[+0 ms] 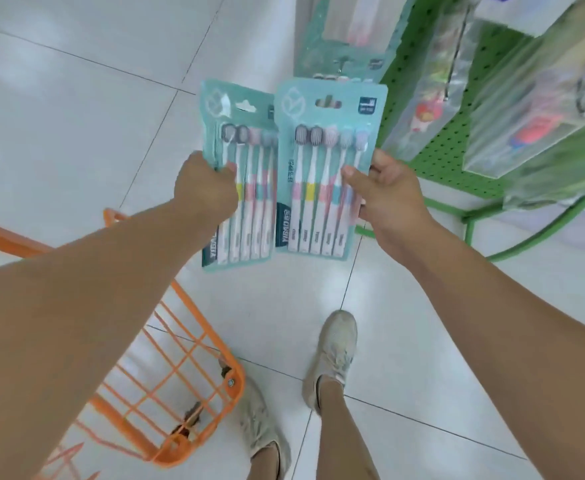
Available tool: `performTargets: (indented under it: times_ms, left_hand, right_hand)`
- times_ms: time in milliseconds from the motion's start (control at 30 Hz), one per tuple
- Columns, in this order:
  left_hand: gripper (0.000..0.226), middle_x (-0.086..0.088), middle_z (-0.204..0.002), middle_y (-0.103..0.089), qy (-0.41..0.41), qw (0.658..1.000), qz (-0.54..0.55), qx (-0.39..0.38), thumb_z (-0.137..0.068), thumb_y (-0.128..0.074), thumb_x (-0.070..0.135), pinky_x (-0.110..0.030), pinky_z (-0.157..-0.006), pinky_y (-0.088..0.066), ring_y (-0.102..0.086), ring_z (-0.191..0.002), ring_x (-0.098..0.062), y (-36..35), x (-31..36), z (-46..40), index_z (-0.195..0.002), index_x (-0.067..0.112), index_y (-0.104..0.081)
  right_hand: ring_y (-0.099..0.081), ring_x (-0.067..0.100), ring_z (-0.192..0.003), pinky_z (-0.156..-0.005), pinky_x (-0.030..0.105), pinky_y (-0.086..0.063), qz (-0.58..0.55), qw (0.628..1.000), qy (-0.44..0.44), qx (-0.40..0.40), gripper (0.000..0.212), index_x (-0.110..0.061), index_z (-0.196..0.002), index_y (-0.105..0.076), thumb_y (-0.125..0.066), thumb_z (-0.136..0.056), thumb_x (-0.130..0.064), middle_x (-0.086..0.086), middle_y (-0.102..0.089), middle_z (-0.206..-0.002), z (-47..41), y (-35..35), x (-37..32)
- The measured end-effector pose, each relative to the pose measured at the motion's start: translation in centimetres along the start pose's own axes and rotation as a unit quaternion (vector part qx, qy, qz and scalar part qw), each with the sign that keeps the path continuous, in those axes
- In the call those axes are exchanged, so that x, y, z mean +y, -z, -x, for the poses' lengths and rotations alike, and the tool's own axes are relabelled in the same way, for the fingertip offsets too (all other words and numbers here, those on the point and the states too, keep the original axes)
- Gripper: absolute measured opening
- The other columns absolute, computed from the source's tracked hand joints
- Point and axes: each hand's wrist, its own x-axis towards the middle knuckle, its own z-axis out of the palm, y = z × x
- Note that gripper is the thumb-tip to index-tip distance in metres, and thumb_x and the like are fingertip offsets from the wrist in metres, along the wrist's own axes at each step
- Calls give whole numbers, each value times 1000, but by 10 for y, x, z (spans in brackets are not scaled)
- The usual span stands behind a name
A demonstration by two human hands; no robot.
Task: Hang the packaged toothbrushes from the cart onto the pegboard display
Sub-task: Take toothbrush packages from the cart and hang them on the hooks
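Left hand (205, 189) gripped teal five-brush blister pack (239, 174); right hand (384, 195) pinched matching teal pack (329, 168). Risk: small hang slot missing hook on green perforated pegboard (433, 140), overlapping packs snagging, dropping.

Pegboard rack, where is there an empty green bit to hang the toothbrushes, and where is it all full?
Bare green pegboard shows in the strip between the hanging teal pack and the clear bags, running down to the rack's lower edge. Further right it is crowded with clear bags. The left hand and right hand each hold a pack.
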Motion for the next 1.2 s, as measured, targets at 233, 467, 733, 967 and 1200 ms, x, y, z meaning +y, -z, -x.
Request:
performTargets:
  times_ms: [233, 467, 733, 967, 1200]
  left_hand:
    - [16, 6, -85, -56, -37, 999, 1, -11, -104, -49, 26, -26, -60, -41, -52, -72, -10, 22, -17, -10, -114, 19, -59]
    - [18, 2, -95, -67, -36, 997, 42, -44, -102, -56, 29, -27, -62, -46, -59, -76, -12, 32, -25, -16, -114, 20, -63]
    - [15, 2, -104, -77, -41, 976, 137, -164, -99, -63, 25, -42, -90, -57, -72, -100, -24, 15, -10, -18, -110, 25, -73]
    - [19, -3, -109, -76, -57, 964, 158, -204, -98, -64, 23, -43, -95, -56, -71, -106, -26, 6, -1, -24, -114, 20, -72]
    - [19, -15, -113, -73, -70, 950, 204, -225, -97, -65, 20, -46, -95, -56, -70, -101, -30, -18, 10, -30, -114, 14, -72]
  right_hand:
    - [-72, 26, -105, -95, 55, -55, -11, 998, 14, 54, 19, -17, -114, -69, -60, -99, -8, 2, -76, -111, -28, -6, -1]
    - [-72, 24, -104, -95, 49, -57, 4, 997, 18, 79, 16, -18, -110, -68, -60, -100, -9, 2, -76, -108, -54, -9, -12]
    - [-53, 15, -79, -88, 33, -52, 39, 987, -36, 150, 36, 2, -106, -67, -68, -96, -32, 9, -68, -90, -83, -18, -8]
    - [-55, 19, -100, -86, 30, -44, 45, 978, -99, 176, 40, -8, -124, -60, -63, -98, -39, 0, -63, -109, -76, -19, -7]
    - [-75, 17, -94, -88, 34, -60, -85, 994, -68, 27, 34, -16, -108, -70, -61, -97, -47, 2, -78, -100, -4, -35, -22]
